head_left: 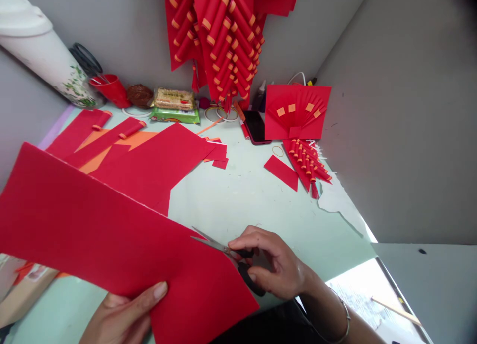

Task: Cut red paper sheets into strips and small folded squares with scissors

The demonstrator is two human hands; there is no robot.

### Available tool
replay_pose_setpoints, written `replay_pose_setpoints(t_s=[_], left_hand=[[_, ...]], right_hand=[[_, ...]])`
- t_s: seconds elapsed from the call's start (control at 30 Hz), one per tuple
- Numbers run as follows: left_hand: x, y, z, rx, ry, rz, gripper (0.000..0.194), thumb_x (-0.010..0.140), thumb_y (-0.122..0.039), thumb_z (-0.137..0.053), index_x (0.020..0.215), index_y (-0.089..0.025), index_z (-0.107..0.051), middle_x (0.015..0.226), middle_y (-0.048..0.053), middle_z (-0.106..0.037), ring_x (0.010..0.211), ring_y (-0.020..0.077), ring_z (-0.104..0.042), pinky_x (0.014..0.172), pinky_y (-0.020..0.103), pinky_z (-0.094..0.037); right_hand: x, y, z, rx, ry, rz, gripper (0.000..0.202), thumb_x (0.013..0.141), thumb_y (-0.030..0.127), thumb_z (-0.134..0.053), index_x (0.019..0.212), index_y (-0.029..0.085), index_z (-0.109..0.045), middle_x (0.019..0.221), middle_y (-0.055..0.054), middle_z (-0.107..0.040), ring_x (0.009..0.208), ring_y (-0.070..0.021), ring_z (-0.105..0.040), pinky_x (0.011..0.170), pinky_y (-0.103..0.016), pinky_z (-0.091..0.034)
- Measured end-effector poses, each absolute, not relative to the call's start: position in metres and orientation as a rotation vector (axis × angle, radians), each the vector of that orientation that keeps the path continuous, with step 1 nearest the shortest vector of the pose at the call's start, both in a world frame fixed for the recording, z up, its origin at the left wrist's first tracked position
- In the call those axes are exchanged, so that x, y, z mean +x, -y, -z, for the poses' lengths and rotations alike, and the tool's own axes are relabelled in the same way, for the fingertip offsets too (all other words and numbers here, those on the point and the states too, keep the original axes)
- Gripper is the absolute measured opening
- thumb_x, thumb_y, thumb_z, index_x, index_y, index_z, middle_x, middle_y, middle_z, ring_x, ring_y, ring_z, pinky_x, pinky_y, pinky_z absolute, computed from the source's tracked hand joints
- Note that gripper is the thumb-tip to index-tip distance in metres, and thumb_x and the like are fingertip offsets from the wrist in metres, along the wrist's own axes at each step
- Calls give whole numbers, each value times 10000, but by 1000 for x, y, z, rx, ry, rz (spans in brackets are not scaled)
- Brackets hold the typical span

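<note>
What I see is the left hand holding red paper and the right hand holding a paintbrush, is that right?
Not quite: the head view shows the right hand holding scissors instead. The left hand does hold red paper.

A large red sheet (112,224), cropped at left and bottom, hides part of a person's left hand (121,318).

A left hand (121,316) at 7 o'clock pinches a large red sheet (122,224) as the right hand (278,264), toward 5, holds scissors (225,249), blades parted at its edge; paper firecrackers (228,45) hang at 12, a white cup (40,45) at 10.
</note>
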State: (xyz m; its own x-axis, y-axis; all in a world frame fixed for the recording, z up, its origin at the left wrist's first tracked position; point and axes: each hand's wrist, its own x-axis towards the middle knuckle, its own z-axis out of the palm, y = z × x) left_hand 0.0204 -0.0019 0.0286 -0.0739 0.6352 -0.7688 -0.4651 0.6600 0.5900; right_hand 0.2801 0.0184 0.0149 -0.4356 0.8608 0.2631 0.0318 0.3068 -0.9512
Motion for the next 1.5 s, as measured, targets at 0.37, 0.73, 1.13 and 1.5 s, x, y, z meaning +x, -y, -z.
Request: replay_pose_setpoints(t_s=[0.37,0.73,1.13,1.5], left_hand=[[19,2,-25,149,-1355,-936,605,466,-172,-936,1043,-251,-772,1075,95,-767,1011,436,-683,721,417,-644],[13,4,-18,131,-1338,-912,725,487,-138,-922,1166,-299,-724,1029,67,-773,981,439,-691,691,460,-657],[21,3,-27,110,-1326,-978,719,410,-51,-923,1068,-294,-763,1056,44,-768,1037,433,-667,792,451,-631],[18,4,-21,113,-1300,-959,692,423,-66,-930,1060,-284,-766,946,51,-791,970,427,-694,694,417,-651]], right_hand=[[279,-16,-11,-832,1704,-1217,406,864,265,-631,1269,248,-608,904,-43,-617,779,-178,-583,678,-309,-476],[280,-19,-17,-799,1694,-1267,420,884,371,-618,1278,226,-595,948,-66,-609,793,-189,-597,687,-329,-505],[280,-18,-17,-774,1671,-1295,434,892,396,-620,1290,226,-593,945,-67,-605,778,-183,-579,688,-330,-497],[279,-18,-16,-805,1654,-1274,420,843,209,-650,1261,243,-636,910,-44,-623,778,-171,-587,678,-302,-465]])
